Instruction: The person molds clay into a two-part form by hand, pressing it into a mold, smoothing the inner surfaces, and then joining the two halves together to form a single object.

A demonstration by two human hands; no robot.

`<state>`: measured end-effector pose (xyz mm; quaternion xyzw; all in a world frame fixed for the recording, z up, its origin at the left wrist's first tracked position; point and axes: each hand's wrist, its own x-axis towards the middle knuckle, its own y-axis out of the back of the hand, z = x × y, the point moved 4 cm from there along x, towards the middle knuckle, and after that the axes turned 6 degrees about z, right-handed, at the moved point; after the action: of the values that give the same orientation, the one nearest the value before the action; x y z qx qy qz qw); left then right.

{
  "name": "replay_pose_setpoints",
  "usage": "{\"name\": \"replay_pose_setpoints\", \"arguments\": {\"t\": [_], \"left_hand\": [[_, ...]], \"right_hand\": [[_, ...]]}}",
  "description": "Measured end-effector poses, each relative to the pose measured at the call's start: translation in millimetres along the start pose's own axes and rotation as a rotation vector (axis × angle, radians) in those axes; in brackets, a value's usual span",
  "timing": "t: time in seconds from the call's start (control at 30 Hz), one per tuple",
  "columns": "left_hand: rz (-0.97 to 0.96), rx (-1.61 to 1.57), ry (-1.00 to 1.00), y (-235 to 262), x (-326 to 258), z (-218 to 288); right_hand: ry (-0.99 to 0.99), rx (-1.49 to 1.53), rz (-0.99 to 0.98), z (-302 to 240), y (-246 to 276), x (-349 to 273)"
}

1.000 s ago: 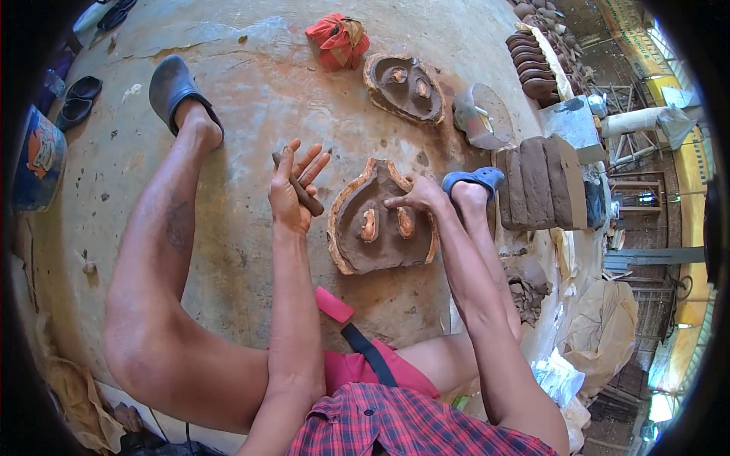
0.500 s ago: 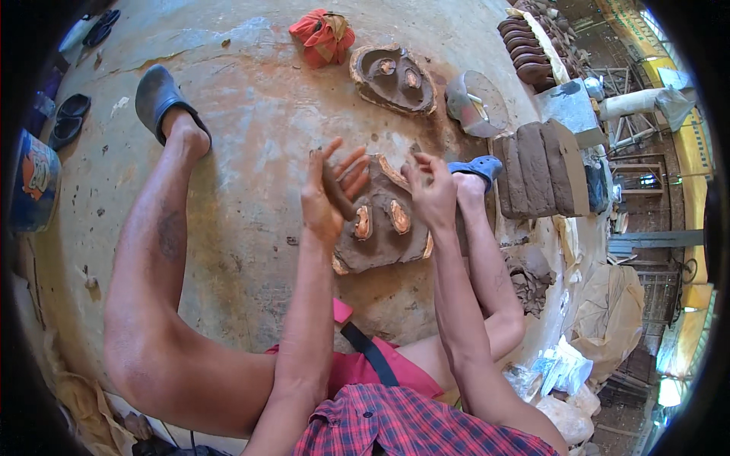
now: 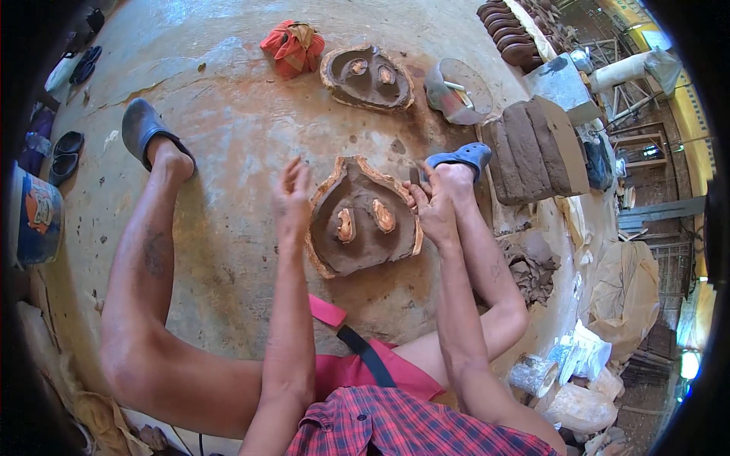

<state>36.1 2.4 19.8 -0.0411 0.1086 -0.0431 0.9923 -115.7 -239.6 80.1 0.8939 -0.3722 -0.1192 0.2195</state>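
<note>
L hand (image 3: 292, 196) is hovering left of clay-lined mould (image 3: 363, 254), can't tell grip thru blur; R hand (image 3: 436, 213) is pinching dark piece (image 3: 414, 175) nr mould's rt rim (image 3: 418, 238). Gripping lightly, w/o nudging rim, should be helping.

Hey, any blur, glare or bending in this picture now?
In the head view, the left hand looks smeared by motion, the mould fairly sharp; at that view's right edge, a bright patch glares and the yellow strip bends with the fisheye lens.
</note>
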Motion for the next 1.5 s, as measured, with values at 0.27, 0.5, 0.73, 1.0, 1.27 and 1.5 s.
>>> {"name": "replay_pose_setpoints", "arguments": {"t": [0.27,0.5,0.73,1.0,1.27,1.5], "left_hand": [[-0.058,0.206,0.024,9.3,-12.4,-105.9],[0.027,0.253,0.006,6.9,-17.9,-87.3],[0.041,0.246,-0.025,7.1,-16.7,-85.4],[0.045,0.249,-0.015,2.0,-15.0,-84.3],[0.058,0.29,-0.016,11.7,-16.2,-84.7],[0.046,0.273,0.001,9.1,-21.2,-83.5]], "right_hand": [[0.548,-0.78,-0.388,-4.4,-35.0,17.2],[0.765,-0.798,-0.472,5.5,-46.0,30.4],[0.66,-0.963,-0.532,5.1,-52.5,22.5],[0.736,-0.951,-0.475,8.7,-44.4,31.6],[0.568,-1.128,-0.583,-4.9,-50.3,22.5],[0.512,-1.127,-0.539,3.5,-40.7,15.6]]}}
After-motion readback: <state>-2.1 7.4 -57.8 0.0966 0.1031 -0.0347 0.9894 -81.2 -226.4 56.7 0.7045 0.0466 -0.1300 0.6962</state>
